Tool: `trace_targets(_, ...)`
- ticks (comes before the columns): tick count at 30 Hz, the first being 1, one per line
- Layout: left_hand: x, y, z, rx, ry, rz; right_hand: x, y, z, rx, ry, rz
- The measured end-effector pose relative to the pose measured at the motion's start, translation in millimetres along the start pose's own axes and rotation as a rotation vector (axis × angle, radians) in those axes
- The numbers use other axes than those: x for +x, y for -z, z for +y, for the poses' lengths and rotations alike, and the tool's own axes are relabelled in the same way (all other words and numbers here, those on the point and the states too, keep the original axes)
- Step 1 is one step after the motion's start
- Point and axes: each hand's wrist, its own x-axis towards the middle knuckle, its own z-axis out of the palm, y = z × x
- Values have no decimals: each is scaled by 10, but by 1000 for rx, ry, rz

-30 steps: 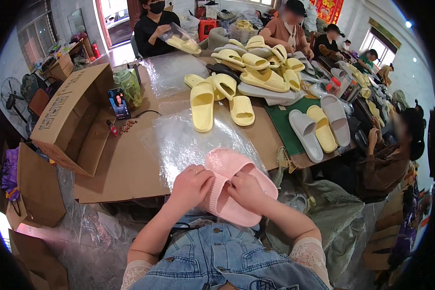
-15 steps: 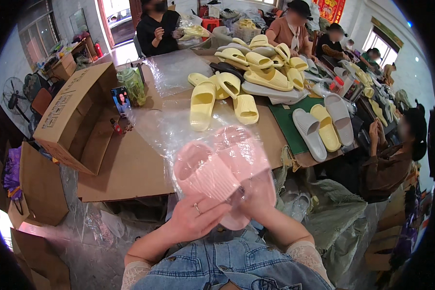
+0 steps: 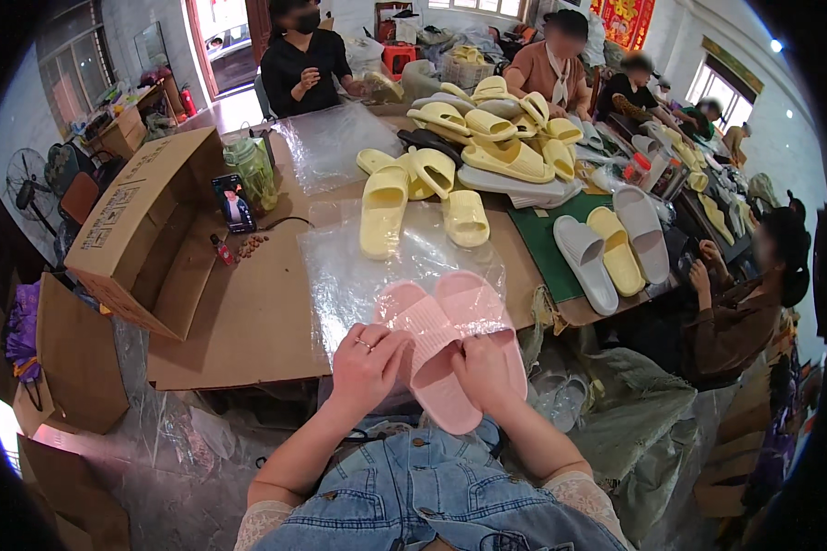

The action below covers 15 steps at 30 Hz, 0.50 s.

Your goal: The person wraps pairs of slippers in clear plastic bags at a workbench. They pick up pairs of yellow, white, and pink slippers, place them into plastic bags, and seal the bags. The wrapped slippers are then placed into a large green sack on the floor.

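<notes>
Now both hands [image 3: 368, 367] grip pink slippers [image 3: 441, 354] (pr, side-by-side)

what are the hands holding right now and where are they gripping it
Both hands, left hand and right hand, hold a pair of pink slippers by the near ends, the slippers lying partly on a clear plastic bag.

Cardboard-covered table [image 3: 248, 321] carries clear plastic bags [image 3: 358, 266], yellow slippers [image 3: 383, 211], seemingly a phone [image 3: 233, 203]

Both forearms are reaching up from the lower edge, converging. Left hand [image 3: 366, 365] and right hand [image 3: 483, 372] are curling fingers closed, side by side.
</notes>
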Motion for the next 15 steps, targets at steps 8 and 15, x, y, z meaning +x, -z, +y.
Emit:
trace_targets(8,38,18,254,-302,-40,-230,158,-244,-12,-30,156,-33)
trace_targets(15,-22,43,148,-413,189,-246,355,-662,103,-70,148,114)
